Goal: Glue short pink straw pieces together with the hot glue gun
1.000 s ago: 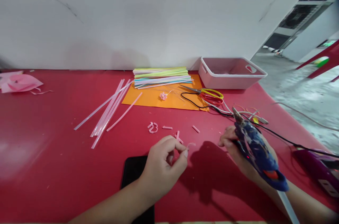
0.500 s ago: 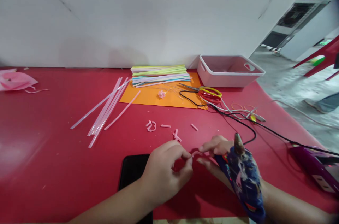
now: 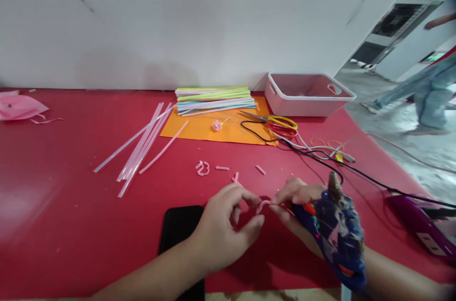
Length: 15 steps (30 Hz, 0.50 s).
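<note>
A short curled pink strip [image 3: 264, 203] hangs between the two hands over the red desk [image 3: 71, 234]; clock positions here are read from it, with twelve leading away to the wall [image 3: 178, 21]. The right hand [image 3: 301, 194], at three o'clock, pinches the strip's right end between thumb and fingertips while also carrying a blue hot-glue gun [image 3: 338, 239]. The left hand [image 3: 228, 225], toward eight o'clock, has its thumb and forefinger parted around the other end; whether the forefinger touches it is too fine to tell.

So slight a piece probably handles best with a light pinch close to each end, since a hard squeeze could crease the curve. With two things in the right hand, small finger movements look safer than wrist turns, and the trigger wants no pressure meanwhile. The nozzle [image 3: 334, 187] points toward twelve, away from the fingertips, a sound direction if the tip is hot. A black cord [image 3: 377, 184] runs near it at two o'clock and could snag, so slack helps. The straight pink offcuts, one at twelve [image 3: 260, 169] and one at ten [image 3: 222, 168], are best left unbrushed.
</note>
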Tool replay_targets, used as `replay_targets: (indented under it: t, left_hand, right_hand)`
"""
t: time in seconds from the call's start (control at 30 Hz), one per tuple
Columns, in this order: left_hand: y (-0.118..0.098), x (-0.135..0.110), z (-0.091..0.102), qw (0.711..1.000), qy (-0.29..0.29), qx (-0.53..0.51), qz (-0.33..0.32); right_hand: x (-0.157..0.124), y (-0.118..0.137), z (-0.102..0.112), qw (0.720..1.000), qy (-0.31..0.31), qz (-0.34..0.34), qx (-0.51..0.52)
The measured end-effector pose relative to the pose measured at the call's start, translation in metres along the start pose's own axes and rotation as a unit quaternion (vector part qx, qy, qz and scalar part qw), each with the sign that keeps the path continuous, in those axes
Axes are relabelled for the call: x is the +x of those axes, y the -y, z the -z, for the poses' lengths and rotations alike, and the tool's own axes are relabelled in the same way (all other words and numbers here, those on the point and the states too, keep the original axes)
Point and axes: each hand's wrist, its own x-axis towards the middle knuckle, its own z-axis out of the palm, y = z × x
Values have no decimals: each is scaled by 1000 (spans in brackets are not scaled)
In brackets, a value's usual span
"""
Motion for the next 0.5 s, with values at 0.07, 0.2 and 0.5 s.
replay_targets:
  t: [0.07, 0.2, 0.5]
  left_hand:
    - [-2, 4, 2, 981, 40, -148, 121]
    - [-7, 11, 9, 859, 146, -378, 313]
    - [-4, 10, 15, 808, 217, -429, 342]
  right_hand:
    - [6, 6, 1, 1000, 2, 10, 4]
    - [12, 15, 4, 999, 22, 33, 10]
    - [10, 13, 4, 997, 29, 50, 53]
